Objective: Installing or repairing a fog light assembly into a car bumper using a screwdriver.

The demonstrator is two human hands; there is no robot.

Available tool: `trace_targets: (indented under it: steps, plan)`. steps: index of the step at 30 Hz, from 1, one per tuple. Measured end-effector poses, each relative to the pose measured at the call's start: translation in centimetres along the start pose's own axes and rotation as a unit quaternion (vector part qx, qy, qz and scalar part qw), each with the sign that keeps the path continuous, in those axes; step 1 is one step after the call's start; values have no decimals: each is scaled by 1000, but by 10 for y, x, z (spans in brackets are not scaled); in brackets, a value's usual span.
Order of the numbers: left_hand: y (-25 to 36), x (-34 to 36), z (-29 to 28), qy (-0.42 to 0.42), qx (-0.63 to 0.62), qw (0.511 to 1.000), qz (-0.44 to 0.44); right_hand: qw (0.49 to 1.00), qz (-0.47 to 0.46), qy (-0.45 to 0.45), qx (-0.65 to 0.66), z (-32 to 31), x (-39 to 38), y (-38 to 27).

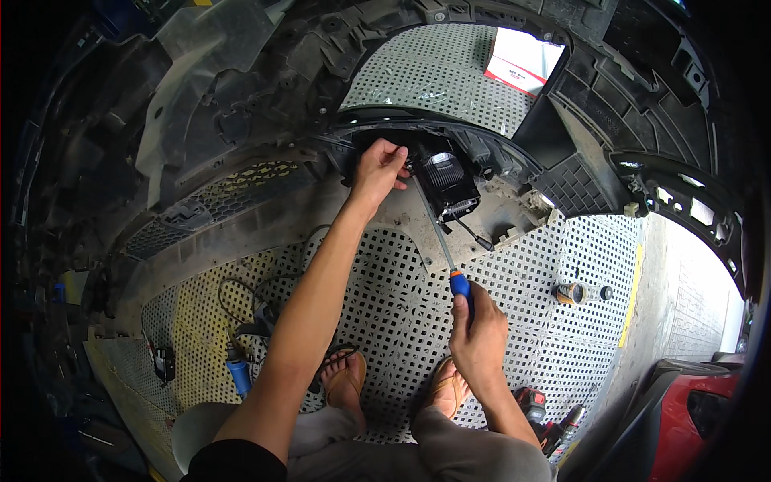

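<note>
My right hand (482,331) is wrapped round the blue handle of a screwdriver (458,283), which has an orange collar. Its long metal shaft slants up and left along the side of a black finned unit (446,183) set in a car bumper (241,217). Beside the unit's upper left, near the far end of the shaft, my left hand (377,173) has its thumb and fingers closed together. What they pinch is too small and too covered to make out. A short black cable with a plug (482,242) hangs from the unit's near end.
Perforated grey matting (385,297) covers the floor. At right stand a small can (571,294) and a dark cap (606,293); a red-and-black power tool (533,403) lies nearer me. A white-and-red box (524,60) sits beyond the bumper. Cables (233,293) and a blue cylinder (238,376) lie left.
</note>
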State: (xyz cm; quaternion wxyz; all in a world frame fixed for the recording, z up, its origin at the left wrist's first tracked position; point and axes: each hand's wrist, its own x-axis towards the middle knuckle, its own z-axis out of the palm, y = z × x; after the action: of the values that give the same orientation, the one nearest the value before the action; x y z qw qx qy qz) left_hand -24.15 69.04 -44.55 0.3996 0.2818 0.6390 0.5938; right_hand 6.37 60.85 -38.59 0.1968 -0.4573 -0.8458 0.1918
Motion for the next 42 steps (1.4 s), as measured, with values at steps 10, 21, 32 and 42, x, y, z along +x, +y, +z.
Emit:
trace_targets:
  steps: [10,21,32,42]
  plan:
    - [6,-3,-3,-33,38,999,-12,634,376,-158,657,8,2,-5]
    - [-6,-6,-3,-45,-82,995,-30,770,273,-172,551,5,9,4]
    - [1,-7,-3,-43,-101,993,-42,563,401,-166,703,6,9,-9]
    - [-7,-5,2,-20,-68,997,-13,751,338,-145,549,8,12,-2]
